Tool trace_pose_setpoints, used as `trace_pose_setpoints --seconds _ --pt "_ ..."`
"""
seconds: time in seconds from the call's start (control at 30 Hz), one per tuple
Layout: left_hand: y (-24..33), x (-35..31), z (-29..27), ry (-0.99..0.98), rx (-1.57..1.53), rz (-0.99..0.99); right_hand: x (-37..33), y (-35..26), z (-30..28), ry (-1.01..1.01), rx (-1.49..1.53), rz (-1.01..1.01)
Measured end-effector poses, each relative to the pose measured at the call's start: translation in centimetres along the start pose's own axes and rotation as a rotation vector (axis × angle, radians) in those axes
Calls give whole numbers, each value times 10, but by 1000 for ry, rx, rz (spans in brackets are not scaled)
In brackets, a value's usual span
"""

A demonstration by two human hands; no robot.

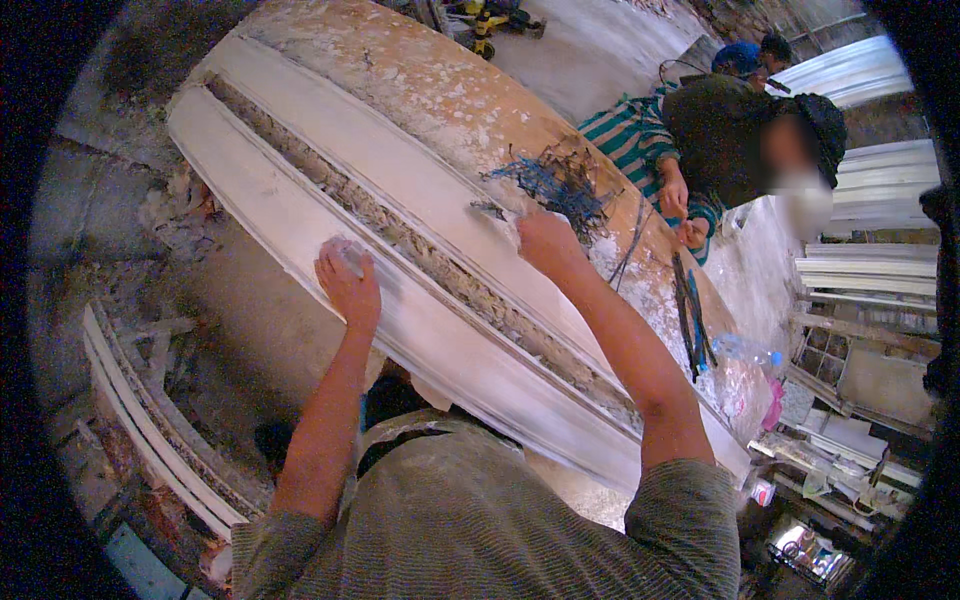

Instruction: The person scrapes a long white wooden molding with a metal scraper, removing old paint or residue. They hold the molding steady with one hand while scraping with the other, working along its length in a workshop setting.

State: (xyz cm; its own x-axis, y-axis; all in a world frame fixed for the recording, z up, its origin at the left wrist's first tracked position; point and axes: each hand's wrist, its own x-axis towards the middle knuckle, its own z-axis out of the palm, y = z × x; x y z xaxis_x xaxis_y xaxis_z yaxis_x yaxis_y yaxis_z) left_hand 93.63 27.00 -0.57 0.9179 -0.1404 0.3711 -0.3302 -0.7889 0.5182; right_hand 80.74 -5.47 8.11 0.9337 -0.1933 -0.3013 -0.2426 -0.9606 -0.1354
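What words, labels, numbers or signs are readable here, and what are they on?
None readable.
Small red-and-white item, lower right: too small and blurred to read.
Clear plastic bag: any marks too blurred.
Long white strip nearest the person: no writing visible.

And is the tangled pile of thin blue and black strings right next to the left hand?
No, the strings lie beside the right hand, while the left hand is at the nearer long white strip.
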Motion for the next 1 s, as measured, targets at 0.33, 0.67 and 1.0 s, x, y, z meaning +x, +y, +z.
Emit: trace_pose_setpoints --seconds 0.33,0.67,1.0 --pt "8 -1 -15 -87 -44 -62 -4 -12 -33 -209 -147 6" --pt "14 10 -29 -159 -163 -34 246 -149 -25 208 39 -123" --pt "-23 64 -21 -108 -359 -52 -133 39 31 35 798 797"
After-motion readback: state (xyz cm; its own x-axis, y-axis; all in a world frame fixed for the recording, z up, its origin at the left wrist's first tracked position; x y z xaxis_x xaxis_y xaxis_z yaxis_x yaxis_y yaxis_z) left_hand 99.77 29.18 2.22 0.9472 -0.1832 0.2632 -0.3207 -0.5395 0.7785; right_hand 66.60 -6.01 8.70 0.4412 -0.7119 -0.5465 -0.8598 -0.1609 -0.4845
